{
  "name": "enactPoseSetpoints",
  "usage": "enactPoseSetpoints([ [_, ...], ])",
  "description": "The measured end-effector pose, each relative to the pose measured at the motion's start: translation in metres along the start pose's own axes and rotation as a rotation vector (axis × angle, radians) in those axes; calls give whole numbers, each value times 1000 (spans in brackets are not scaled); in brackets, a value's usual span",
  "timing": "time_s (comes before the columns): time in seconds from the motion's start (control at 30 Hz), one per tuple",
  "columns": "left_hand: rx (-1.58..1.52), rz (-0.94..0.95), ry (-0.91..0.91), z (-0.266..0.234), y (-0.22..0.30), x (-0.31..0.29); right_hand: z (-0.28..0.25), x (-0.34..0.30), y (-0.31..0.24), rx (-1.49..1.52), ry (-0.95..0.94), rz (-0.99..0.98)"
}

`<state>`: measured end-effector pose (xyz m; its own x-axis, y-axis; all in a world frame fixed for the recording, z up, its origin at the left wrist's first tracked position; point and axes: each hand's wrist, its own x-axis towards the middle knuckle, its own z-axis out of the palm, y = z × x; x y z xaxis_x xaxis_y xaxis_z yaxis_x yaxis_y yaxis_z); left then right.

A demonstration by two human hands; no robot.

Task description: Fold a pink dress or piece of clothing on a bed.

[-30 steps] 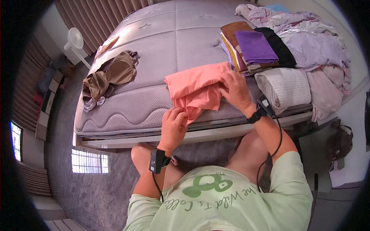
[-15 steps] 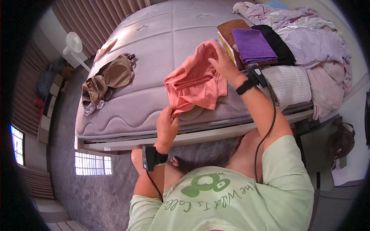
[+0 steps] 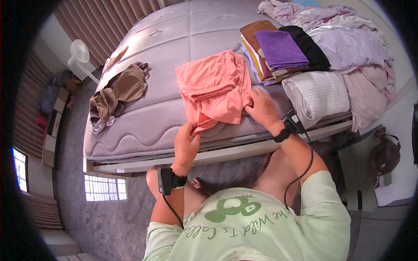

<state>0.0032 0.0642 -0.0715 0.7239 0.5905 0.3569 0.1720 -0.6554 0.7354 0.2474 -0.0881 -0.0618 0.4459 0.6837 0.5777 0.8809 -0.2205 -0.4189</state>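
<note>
A coral-pink garment, partly folded, lies on the near part of the mattress; whether it is a top or trousers I cannot tell. Its near left corner is pinched in my left hand, which lifts a small bunched fold at the mattress edge. At the garment's right side, my right hand grips the edge with curled fingers. The far part of the cloth is spread fairly flat, and a folded layer shows across its middle.
A brown bra lies to the left. On the right are a stack of folded cloths topped by a purple towel, a folded white blanket and rumpled bedding. A white fan stands beyond the bed.
My right hand has come down from the garment's far edge to its right side. The garment's raised far part now lies flatter. My left hand still holds the near left corner.
</note>
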Motion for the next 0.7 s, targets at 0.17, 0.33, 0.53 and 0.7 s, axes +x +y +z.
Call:
enactPoseSetpoints([
  [0.17, -2, 19, 22, -7, 8, -3, 16, 6, 12, 161, 22, 67],
  [0.33, 29, 33, -1, -8, 16, -4, 17, 12, 6, 1253, 76, 597],
  [0.53, -166, -87, 43, -10, 8, -1, 0, 29, 13, 1326, 120, 534],
  [0.7, -43, -36, -5, -14, 9, -2, 1, 25, 11, 1061, 137, 451],
])
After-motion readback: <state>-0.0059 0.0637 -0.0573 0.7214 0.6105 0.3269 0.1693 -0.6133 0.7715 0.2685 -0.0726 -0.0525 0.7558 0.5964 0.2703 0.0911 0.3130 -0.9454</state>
